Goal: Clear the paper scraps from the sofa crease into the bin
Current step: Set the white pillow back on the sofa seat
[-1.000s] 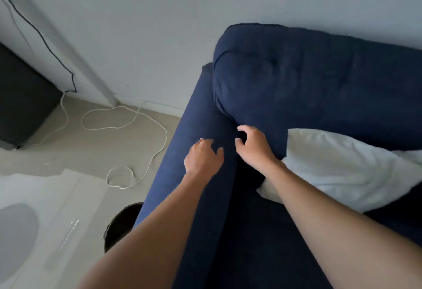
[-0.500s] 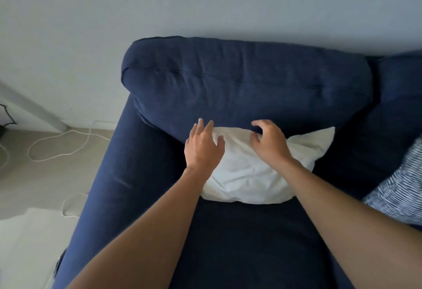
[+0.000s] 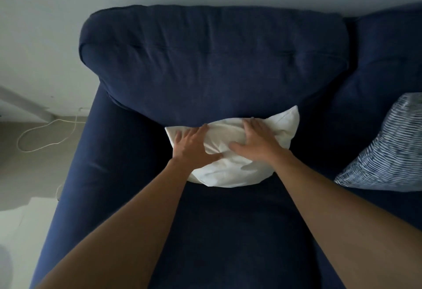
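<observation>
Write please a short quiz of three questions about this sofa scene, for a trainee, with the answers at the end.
1. True or false: both hands lie on the white pillow.
2. Multiple choice: the striped pillow is (A) under the left hand, (B) on the floor, (C) at the right edge of the sofa.
3. Short answer: can any paper scraps or the bin be seen now?

Key
1. True: the left hand and the right hand rest spread on it, fingers flat, not closed round it.
2. C.
3. No. The white pillow covers the crease where it sits, and no bin is in view.
</observation>
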A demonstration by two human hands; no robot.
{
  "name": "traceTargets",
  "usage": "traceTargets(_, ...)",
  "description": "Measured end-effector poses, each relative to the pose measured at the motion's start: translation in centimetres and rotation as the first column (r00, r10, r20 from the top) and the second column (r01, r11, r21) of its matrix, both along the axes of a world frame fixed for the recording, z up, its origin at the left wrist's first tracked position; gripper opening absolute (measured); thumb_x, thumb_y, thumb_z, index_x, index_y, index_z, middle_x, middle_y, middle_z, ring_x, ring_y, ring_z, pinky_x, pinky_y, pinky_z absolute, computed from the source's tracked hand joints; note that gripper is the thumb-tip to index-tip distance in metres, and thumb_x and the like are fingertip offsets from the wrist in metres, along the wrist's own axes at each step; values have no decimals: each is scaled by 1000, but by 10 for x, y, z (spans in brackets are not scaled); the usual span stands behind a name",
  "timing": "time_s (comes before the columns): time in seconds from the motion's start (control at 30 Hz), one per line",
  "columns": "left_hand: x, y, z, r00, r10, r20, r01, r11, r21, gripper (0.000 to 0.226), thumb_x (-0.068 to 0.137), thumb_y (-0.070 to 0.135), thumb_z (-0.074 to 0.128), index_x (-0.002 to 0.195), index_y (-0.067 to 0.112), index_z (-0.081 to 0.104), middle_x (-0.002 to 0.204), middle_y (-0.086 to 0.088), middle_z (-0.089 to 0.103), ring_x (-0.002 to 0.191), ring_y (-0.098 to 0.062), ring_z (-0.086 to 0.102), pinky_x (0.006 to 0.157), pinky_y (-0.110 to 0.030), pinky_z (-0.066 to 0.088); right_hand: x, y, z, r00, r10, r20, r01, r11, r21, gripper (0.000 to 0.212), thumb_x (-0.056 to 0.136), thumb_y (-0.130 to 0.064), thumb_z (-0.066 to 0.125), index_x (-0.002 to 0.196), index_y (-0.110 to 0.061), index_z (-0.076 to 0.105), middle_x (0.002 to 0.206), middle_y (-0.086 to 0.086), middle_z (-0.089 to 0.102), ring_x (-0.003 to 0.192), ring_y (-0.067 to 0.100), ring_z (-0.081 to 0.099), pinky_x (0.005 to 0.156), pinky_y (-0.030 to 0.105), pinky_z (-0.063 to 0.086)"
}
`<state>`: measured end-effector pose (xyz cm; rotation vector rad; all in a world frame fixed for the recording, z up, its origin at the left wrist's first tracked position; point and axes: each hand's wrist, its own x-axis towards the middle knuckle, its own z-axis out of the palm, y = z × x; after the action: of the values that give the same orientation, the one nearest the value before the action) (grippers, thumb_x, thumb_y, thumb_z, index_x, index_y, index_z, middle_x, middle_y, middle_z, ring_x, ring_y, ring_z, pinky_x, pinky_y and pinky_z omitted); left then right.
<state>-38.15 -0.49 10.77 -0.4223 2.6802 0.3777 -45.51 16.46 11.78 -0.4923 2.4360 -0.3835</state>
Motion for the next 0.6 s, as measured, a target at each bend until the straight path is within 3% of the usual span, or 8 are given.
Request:
traceTargets(0.07, 4, 2, 0, 1000, 10, 1, -10, 992, -127, 107, 71, 69, 64, 153, 22, 13, 145, -6, 45, 135, -27, 39, 114, -44, 26, 1, 0, 6, 988, 126, 90, -143, 966, 214, 114, 76, -47, 66, 151, -11, -12, 160, 17, -8, 149, 30, -9, 121, 43, 2)
traceTargets(0.13, 9, 9, 4, 999, -13, 35, 21, 972, -235, 95, 72, 68, 64, 149, 28, 25, 132, -6, 55, 124, -28, 48, 106, -43, 31, 5, 1, 6, 982, 181, 47, -187, 925, 330, 124, 71, -34, 77, 150, -9, -15, 159, 19, 11, 148, 34, 9, 120, 44, 12)
traceTargets(0.2, 14, 17, 8, 996, -64, 70, 83, 945, -315, 71, 74, 66, 61, 132, 27, 50, 123, -4, 59, 117, -26, 50, 102, -41, 31, 14, 4, 7, 964, 249, -93, -190, 890, 414, 113, 66, -35, 81, 151, -10, 11, 142, 14, 44, 134, 32, 36, 115, 43, 24)
traceTargets(0.27, 23, 23, 10, 992, -106, 68, 124, 928, -351, 60, 75, 64, 61, 119, 23, 61, 122, -4, 55, 117, -26, 48, 103, -39, 31, 25, 12, 5, 926, 329, -184, -212, 860, 465, 82, 63, -48, 79, 132, -17, 48, 129, 9, 52, 123, 29, 43, 113, 45, 22)
traceTargets(0.3, 30, 26, 10, 990, -127, 56, 139, 927, -347, 62, 73, 63, 63, 119, 22, 61, 125, -5, 52, 120, -26, 45, 105, -39, 30, 32, 18, 2, 913, 353, -203, -223, 851, 475, 74, 63, -52, 77, 125, -19, 54, 130, 9, 50, 124, 29, 41, 116, 49, 16)
traceTargets(0.37, 46, 32, 9, 987, -157, 44, 162, 943, -290, 75, 69, 62, 67, 130, 21, 53, 141, -7, 42, 132, -26, 38, 115, -42, 23, 50, 31, -5, 911, 366, -190, -247, 853, 459, 78, 64, -55, 75, 129, -18, 51, 141, 12, 41, 136, 31, 32, 118, 54, 4)
traceTargets(0.47, 80, 40, 4, 990, -122, 76, 129, 987, -100, 96, 72, 52, 72, 148, 26, 21, 160, -7, 15, 143, -28, 29, 113, -47, 30, 87, 46, -12, 961, 244, -130, -199, 937, 289, 85, 70, -40, 77, 138, -13, 33, 144, 11, 42, 133, 30, 40, 116, 49, 26)
traceTargets(0.6, 138, 60, -7, 987, -126, 103, 135, 987, -91, 79, 87, 34, 62, 150, 42, 14, 146, 5, 42, 127, -27, 50, 94, -45, 47, 147, 60, -22, 973, 164, -161, -124, 965, 232, 93, 77, -34, 73, 147, -28, 13, 137, 6, 48, 120, 30, 52, 101, 47, 38)
